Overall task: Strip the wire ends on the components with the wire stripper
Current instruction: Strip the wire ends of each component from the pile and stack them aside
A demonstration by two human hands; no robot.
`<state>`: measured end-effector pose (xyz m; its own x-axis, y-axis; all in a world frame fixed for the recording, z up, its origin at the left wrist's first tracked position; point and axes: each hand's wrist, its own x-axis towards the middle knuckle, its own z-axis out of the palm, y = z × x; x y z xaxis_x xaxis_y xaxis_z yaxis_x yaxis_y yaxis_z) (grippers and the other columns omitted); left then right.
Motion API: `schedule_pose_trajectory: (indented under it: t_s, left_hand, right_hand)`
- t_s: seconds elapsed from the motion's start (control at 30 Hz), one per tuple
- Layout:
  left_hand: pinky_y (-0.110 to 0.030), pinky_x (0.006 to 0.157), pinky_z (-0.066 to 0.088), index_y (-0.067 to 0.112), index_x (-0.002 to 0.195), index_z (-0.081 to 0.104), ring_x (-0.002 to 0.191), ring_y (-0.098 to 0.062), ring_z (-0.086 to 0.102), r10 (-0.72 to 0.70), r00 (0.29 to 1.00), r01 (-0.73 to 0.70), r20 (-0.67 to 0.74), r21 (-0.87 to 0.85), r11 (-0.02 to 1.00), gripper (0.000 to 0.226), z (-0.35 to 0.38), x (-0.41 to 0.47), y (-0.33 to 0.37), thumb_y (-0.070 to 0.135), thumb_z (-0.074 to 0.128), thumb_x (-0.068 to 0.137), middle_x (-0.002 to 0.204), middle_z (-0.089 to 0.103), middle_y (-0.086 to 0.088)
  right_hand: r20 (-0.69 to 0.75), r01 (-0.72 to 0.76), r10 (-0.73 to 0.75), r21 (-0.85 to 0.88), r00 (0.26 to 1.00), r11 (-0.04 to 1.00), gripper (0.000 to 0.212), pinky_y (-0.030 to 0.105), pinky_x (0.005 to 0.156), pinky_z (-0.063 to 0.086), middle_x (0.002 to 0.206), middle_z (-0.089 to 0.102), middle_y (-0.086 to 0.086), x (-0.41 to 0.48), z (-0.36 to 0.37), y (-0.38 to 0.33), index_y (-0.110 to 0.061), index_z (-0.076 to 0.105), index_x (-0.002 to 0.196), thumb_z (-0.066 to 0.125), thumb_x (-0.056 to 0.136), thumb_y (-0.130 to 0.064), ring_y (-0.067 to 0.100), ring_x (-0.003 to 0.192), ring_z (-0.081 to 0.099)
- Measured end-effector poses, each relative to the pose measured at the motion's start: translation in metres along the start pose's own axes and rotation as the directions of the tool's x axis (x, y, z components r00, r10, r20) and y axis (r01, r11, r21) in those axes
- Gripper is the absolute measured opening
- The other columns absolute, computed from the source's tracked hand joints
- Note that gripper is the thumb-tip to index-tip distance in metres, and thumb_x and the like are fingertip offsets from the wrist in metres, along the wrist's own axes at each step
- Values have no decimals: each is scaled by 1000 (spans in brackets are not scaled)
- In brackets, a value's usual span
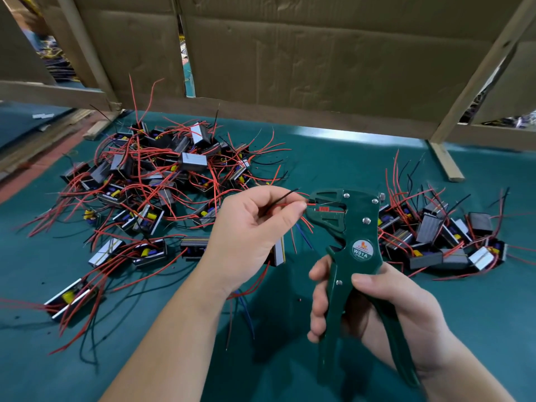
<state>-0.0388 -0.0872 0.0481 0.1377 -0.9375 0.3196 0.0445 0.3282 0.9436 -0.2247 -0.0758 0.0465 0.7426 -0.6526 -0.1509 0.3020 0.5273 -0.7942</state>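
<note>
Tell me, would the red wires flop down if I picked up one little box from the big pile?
Probably not much: red wires stick up above the components in curves unaided, so they look springy. They would likely snag, since they criss-cross over many neighbours. The flat-sided components shouldn't roll.

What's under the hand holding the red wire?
Behind the left hand, which pinches the red wire, one component peeks out: only its striped edge. A blue wire trails beside it. The hand covers the rest.
</note>
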Motion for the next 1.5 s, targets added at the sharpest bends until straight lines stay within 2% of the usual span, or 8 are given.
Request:
schedule_pose_trajectory:
  t_s: [0.47, 0.6, 0.83, 0.93, 1.03, 1.1, 1.33, 1.5]
  left_hand:
    - [-10, 59, 43, 22, 78, 70, 59, -1, 49, -17, 1000, 15, 19, 127, 992, 18, -5, -1, 4, 5, 69, 83, 65, 65, 14]
    - [-23, 52, 43, 26, 74, 73, 59, -17, 49, -29, 999, 21, 43, 168, 986, 13, -11, -2, 4, 15, 71, 82, 66, 65, -8]
    - [-9, 65, 43, 29, 73, 70, 65, 3, 53, -69, 994, 47, 81, 248, 968, 18, -15, 0, 6, 24, 65, 89, 76, 68, 9]
    - [-15, 49, 33, 19, 73, 66, 48, -6, 41, -113, 990, 71, 83, 401, 913, 35, -15, -1, 0, 35, 48, 97, 61, 62, 12]
    - [-23, 56, 42, 20, 83, 69, 56, -21, 50, -20, 1000, 8, 18, 506, 863, 30, -14, 1, -6, 23, 45, 101, 65, 64, 16]
    - [-14, 59, 41, 22, 89, 70, 59, -3, 55, -7, 999, 21, -32, 455, 890, 28, -18, 3, -8, 20, 45, 101, 69, 66, 11]
    - [-21, 45, 24, 23, 94, 59, 47, -14, 25, -162, 984, 145, 68, 201, 969, 10, -15, 3, -8, 31, 53, 91, 70, 73, -1]
    - [-21, 51, 35, 22, 85, 64, 54, -11, 48, -136, 983, 101, 124, 255, 962, 10, -14, 0, -7, 26, 59, 92, 67, 72, 4]
  right_hand:
    - [-91, -11, 0, -117, 996, 993, 47, 47, 62, 52, 71, 60, 24, -1, -4, 2, -4, 70, 89, 87, 57, -34, 36, 61, 61]
    - [-101, -28, 15, -135, 995, 990, 44, 46, 61, 52, 70, 60, 23, -1, -4, 2, -5, 70, 86, 87, 58, -34, 35, 60, 60]
    - [-302, -58, 9, -155, 953, 986, 34, 32, 44, 45, 56, 49, 16, 2, 6, 10, -11, 60, 67, 81, 66, -37, 25, 41, 48]
    - [-384, -56, 5, -122, 923, 991, 37, 27, 40, 40, 53, 44, 13, 7, 5, 8, -10, 54, 66, 79, 64, -38, 22, 38, 42]
    - [-310, -32, 34, 11, 950, 999, 43, 35, 47, 48, 61, 51, 14, 8, -1, 2, -8, 61, 75, 81, 61, -43, 26, 47, 51]
    - [-293, -13, 42, 102, 955, 995, 44, 41, 54, 53, 68, 55, 16, 8, -5, -1, -6, 64, 80, 78, 60, -42, 30, 56, 57]
    - [-205, -35, 55, 101, 977, 994, 64, 49, 63, 54, 79, 59, 25, 6, -11, 0, 3, 70, 96, 86, 45, -32, 37, 68, 61]
    - [-13, -87, 89, 89, 996, 992, 55, 50, 70, 52, 82, 61, 23, 3, -8, 3, -1, 69, 101, 81, 59, -33, 36, 72, 62]
